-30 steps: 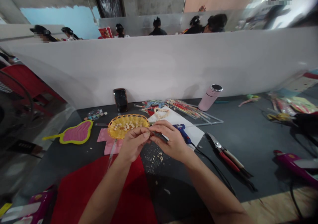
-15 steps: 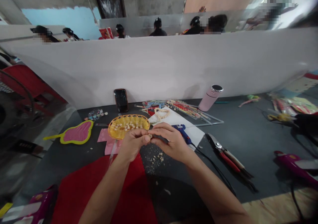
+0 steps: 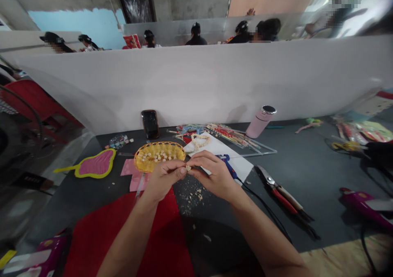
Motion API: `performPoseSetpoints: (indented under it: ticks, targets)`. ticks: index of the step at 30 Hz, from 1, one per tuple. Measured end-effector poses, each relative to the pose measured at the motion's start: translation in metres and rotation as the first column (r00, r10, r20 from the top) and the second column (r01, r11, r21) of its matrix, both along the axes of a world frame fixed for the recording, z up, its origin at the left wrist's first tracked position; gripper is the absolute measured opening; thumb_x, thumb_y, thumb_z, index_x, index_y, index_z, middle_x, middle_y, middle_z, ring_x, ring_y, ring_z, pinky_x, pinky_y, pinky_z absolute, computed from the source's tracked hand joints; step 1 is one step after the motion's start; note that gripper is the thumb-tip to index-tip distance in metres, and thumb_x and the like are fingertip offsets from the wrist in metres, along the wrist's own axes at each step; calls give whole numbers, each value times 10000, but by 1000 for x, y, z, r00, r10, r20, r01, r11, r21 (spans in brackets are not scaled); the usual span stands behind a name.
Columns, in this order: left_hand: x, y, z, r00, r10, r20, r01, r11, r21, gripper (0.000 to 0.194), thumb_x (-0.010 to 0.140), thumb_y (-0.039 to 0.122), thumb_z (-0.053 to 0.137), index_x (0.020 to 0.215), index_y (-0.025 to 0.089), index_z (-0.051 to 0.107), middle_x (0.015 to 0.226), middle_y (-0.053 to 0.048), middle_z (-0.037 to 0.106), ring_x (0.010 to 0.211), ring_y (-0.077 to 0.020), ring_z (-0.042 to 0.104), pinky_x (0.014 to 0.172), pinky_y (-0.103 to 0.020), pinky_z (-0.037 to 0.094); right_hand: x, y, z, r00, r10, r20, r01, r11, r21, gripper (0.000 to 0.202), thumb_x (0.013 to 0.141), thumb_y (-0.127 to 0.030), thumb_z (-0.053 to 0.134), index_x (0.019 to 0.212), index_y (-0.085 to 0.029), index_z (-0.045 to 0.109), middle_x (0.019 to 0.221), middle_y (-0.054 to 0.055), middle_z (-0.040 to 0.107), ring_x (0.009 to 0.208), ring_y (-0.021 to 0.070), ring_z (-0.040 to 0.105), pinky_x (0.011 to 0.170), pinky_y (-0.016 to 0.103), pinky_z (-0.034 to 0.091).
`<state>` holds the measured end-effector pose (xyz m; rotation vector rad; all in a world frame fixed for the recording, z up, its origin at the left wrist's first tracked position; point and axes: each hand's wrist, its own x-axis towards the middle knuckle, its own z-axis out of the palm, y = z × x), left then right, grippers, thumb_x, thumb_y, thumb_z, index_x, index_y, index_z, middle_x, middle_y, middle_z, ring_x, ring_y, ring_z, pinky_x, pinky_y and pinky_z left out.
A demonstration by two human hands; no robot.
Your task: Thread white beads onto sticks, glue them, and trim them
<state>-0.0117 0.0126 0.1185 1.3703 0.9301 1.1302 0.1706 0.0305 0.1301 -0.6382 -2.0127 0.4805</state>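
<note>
Small, pale cream, roughly rounded piece point(image 3: 188, 168) is held up between the 2 hands, above the dark grey tabletop point(image 3: 307, 158), just in front of the yellow woven oval basket point(image 3: 167, 146). Left hand point(image 3: 162, 181): nearly closed, piece pinched at thumb and index fingertips. Right hand point(image 3: 216, 174): fingers curved, partly closed, same piece gripped by thumb and fingertips from the other side. Material of piece cannot be told. More small pale pieces are contained in the basket. Pale crumbs point(image 3: 195, 195) are scattered on the tabletop below the hands. Red flat sheet point(image 3: 107, 232) is laid under the left forearm. White paper sheet point(image 3: 245, 168) is seen behind the right hand, with a blue glue gun point(image 3: 227, 163) on it, partly hidden. Red-and-white-handled metal shears point(image 3: 284, 201) are placed to the right, apart from the right hand.
</note>
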Motion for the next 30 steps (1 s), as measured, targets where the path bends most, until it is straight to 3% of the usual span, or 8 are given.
performPoseSetpoints:
  ticks: [6, 14, 23, 30]
  targets:
    - [-2, 2, -5, 1000, 12, 25, -12, 1000, -22, 182, 748, 335, 664, 691, 165, 696, 598, -2, 539, 595, -109, 437, 572, -248, 333, 0, 0, 2, 996, 83, -13, -84, 996, -30, 255, 837, -200, 605, 1091, -217, 611, 982, 60, 637, 954, 156, 588, 836, 315, 516]
    - [1, 1, -8, 992, 36, 120, -25, 996, -88, 169, 750, 341, 666, 801, 187, 712, 632, -3, 568, 591, -99, 453, 561, -240, 350, -1, 2, -2, 1000, -17, -19, 19, 998, 61, 153, 816, -237, 640, 967, -213, 644, 901, 48, 644, 877, 159, 601, 789, 311, 522]
    - [4, 0, -4, 984, -15, 176, 39, 990, -138, 129, 728, 275, 695, 689, 154, 676, 594, 22, 522, 560, -65, 400, 533, -213, 286, -2, 3, -6, 1000, -14, 12, 12, 986, 165, 210, 797, -202, 661, 1003, -225, 624, 931, 55, 648, 860, 169, 595, 776, 329, 518]
    - [6, 0, -6, 978, -11, 206, 41, 989, -140, 179, 710, 287, 702, 627, 146, 629, 639, 1, 536, 606, -93, 434, 562, -231, 321, -4, 2, -5, 1000, 1, -10, 1, 984, 175, 153, 802, -177, 651, 951, -203, 625, 878, 55, 655, 831, 169, 599, 743, 328, 521]
